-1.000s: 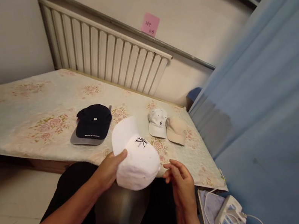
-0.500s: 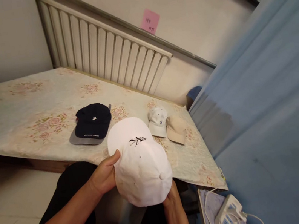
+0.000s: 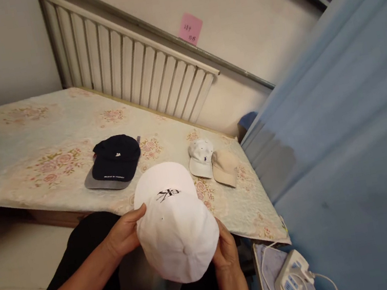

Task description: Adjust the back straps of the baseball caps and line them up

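Left hand (image 3: 124, 233) has the white cap (image 3: 178, 231) pinched at its left edge, thumb on top, and the right hand (image 3: 225, 246) has hold of the right edge, some fingers hidden. So the cap's right between the two: curved brim pointing away, dark overlapping letters next to it, plain crown with a little button. Past the white cap is a bed (image 3: 166, 139) with a floral cover. Left of the cap there's a navy cap (image 3: 115, 155) with a grey brim; behind the cap, a slatted radiator (image 3: 135, 65); right of the cap, a pale cap (image 3: 201, 156) beside a beige cap (image 3: 225, 167), then a white power strip (image 3: 293, 277) and blue curtain (image 3: 350, 148).
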`<move>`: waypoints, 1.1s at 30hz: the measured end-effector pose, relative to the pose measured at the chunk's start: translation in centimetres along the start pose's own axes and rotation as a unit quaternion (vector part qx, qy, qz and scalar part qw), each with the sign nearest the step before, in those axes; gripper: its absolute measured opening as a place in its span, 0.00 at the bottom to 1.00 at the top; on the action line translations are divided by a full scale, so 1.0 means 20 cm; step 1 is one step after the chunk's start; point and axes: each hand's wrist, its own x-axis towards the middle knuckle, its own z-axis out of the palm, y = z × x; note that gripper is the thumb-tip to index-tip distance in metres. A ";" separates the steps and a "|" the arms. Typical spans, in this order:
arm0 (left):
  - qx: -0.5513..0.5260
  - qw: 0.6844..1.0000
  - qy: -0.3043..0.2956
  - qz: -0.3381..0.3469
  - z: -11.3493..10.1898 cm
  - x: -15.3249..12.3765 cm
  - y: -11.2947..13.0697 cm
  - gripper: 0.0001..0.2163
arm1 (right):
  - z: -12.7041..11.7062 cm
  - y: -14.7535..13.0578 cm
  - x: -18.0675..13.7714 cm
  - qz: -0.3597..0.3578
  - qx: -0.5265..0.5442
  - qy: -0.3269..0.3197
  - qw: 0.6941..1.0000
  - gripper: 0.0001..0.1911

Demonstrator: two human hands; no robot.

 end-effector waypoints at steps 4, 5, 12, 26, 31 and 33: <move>0.024 0.999 -0.036 -0.017 -0.03 0.00 0.00 0.24 | 0.02 0.00 -0.02 0.014 -0.004 -0.004 1.000 0.11; 0.028 0.998 -0.043 -0.020 -0.04 0.00 0.00 0.24 | 0.02 0.00 -0.02 0.019 -0.009 -0.010 1.000 0.11; 0.069 0.996 -0.054 -0.010 -0.04 -0.02 -0.02 0.23 | 0.00 -0.01 0.00 0.036 -0.053 -0.050 0.997 0.12; 0.133 0.987 -0.084 0.007 0.02 -0.03 -0.02 0.20 | -0.09 -0.01 0.05 0.060 -0.119 -0.061 0.989 0.12; 0.189 0.977 -0.094 0.023 0.13 -0.06 -0.04 0.19 | -0.08 -0.05 0.09 -0.007 -0.261 0.014 0.965 0.13; 0.226 0.971 -0.073 0.039 0.18 -0.07 -0.07 0.20 | -0.08 -0.08 0.10 -0.074 -0.295 0.085 0.949 0.13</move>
